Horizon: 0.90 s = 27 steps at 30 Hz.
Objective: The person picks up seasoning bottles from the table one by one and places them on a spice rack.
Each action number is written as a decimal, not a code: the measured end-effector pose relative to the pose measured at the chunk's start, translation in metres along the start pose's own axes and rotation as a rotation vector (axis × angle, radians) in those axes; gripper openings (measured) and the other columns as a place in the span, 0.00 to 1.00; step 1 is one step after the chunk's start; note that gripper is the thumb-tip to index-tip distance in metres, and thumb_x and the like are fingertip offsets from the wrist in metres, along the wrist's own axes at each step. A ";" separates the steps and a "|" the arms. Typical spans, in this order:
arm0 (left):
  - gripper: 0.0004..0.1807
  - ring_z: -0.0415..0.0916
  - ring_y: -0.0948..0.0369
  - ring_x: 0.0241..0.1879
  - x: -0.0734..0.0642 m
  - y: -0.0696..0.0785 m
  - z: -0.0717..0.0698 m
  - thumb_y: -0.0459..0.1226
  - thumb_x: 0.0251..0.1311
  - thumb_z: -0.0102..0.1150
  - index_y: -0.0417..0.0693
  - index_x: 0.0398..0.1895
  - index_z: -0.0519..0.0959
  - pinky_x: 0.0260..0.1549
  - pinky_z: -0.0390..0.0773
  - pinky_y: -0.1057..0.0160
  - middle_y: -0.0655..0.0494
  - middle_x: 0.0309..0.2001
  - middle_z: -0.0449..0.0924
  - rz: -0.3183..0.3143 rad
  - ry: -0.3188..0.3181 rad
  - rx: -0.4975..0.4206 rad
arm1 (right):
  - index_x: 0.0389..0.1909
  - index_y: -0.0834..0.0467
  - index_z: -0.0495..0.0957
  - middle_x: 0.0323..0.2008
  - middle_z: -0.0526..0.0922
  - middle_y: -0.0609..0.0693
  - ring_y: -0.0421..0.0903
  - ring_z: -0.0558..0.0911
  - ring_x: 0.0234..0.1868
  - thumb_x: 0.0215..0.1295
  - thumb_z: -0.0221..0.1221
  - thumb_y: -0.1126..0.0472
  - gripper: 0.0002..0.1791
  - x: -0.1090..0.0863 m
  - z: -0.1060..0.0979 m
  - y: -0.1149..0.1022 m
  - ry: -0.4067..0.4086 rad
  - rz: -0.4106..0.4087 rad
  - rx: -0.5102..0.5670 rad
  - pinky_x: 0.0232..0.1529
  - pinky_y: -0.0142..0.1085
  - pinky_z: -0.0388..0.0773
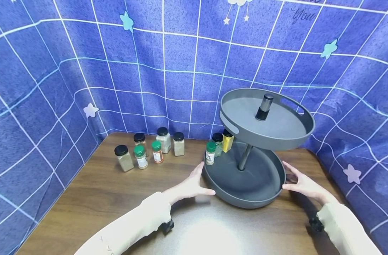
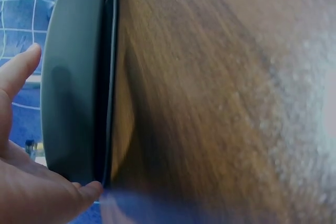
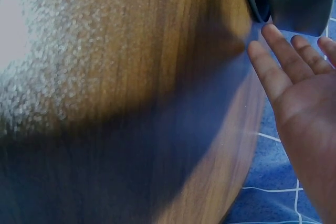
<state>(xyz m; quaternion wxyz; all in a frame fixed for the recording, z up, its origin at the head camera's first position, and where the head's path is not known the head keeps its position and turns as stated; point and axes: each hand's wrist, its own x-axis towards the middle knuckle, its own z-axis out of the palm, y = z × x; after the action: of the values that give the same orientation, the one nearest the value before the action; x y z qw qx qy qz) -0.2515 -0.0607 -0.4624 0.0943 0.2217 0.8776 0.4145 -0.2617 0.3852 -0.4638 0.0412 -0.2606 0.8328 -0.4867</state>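
two-tier stand (image 1: 260, 141) is set toward the right back of the wooden table (image 1: 133, 191). its lower tray (image 1: 245, 202) is flanked by the left hand (image 1: 192, 186) and right hand (image 1: 305, 186); on both, the fingers are spread wide near the rim and nothing is seen gripped, though firm contact cannot be told. the work is judged partly done: three spice jars (image 1: 210, 157) are carried at the lower tray's left back (its far right is hidden by the upper tray (image 1: 286, 120)), and six more jars (image 1: 125, 161) are left on the wood. bare room is offered in front and toward those jars; movement is limited by the table's edge at right and the blue cloth (image 1: 181, 81) behind.
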 end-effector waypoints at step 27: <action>0.64 0.39 0.43 0.72 0.022 -0.004 0.000 0.51 0.43 0.72 0.34 0.73 0.38 0.69 0.47 0.46 0.34 0.73 0.38 -0.014 0.048 -0.023 | 0.70 0.73 0.41 0.65 0.59 0.33 0.27 0.71 0.57 0.57 0.61 0.74 0.46 0.000 0.001 -0.002 -0.016 -0.033 0.021 0.51 0.22 0.73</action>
<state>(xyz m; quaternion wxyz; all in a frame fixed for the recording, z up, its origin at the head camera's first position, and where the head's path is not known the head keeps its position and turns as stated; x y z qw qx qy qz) -0.2729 -0.0531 -0.4651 0.0789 0.2044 0.8763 0.4291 -0.2605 0.3840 -0.4628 0.0426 -0.2779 0.8227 -0.4940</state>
